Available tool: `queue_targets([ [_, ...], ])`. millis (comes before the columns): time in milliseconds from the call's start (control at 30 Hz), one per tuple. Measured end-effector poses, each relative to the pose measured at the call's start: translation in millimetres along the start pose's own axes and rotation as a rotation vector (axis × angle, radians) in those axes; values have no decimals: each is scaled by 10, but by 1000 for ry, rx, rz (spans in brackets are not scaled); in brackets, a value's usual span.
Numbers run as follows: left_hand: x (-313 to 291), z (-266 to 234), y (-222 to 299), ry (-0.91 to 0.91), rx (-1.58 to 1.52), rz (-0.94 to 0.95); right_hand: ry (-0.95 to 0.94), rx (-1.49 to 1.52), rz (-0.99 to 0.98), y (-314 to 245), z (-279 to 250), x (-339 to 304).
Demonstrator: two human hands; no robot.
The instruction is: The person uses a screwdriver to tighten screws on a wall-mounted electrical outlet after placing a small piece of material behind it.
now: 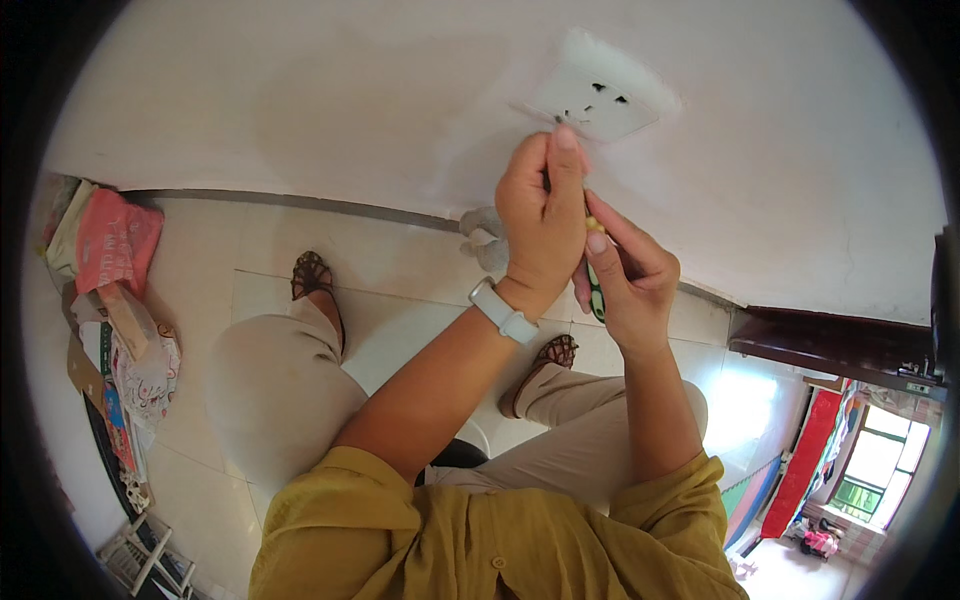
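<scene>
A white wall socket [603, 92] with dark slots is set in the pale wall in front of me. My left hand [543, 205] is closed, its thumb and fingertips at the socket's lower edge; whatever is inside the fingers is hidden. Just right of and below it, my right hand [636, 290] grips a screwdriver [597, 297] with a green and black handle and a yellowish collar. The screwdriver points up toward the socket, and its shaft disappears behind my left hand. A small dark spot shows at the left thumb's tip, too small to identify.
Grey-white rounded objects [484, 238] lie at the wall's foot behind my left wrist. Pink and patterned bags [118, 240] are piled at the far left, with a white rack [145, 560] nearer. At right are a dark wooden piece [835, 345] and a window [880, 465].
</scene>
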State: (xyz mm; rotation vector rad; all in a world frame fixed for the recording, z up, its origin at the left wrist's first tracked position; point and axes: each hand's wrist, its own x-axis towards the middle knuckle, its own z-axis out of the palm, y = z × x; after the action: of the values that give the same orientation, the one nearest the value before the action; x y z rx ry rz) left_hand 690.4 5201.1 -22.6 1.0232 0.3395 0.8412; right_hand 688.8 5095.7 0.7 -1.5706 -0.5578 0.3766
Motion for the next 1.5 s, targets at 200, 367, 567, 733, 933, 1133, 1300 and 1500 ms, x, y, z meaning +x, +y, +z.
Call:
queue_targets([
  [200, -23, 5, -15, -12, -14, -19, 23, -35, 26, -23, -49, -36],
  [367, 8, -29, 44, 20, -51, -51, -7, 32, 9, 11, 53, 48],
  [567, -16, 0, 1, -3, 23, -20, 4, 77, 23, 11, -3, -11],
  [733, 27, -36, 26, 27, 17, 24, -14, 142, 32, 5, 64, 0],
  [933, -4, -9, -39, -1, 32, 47, -19, 164, 67, 43, 9, -35],
  [1133, 7, -12, 30, -21, 32, 11, -9, 215, 53, 60, 40, -26],
  [1300, 14, -11, 32, -21, 42, 26, -11, 286, 50, 74, 23, -17],
  [1500, -4, -9, -54, -12, 67, 35, -18, 212, 0, 143, -19, -16],
])
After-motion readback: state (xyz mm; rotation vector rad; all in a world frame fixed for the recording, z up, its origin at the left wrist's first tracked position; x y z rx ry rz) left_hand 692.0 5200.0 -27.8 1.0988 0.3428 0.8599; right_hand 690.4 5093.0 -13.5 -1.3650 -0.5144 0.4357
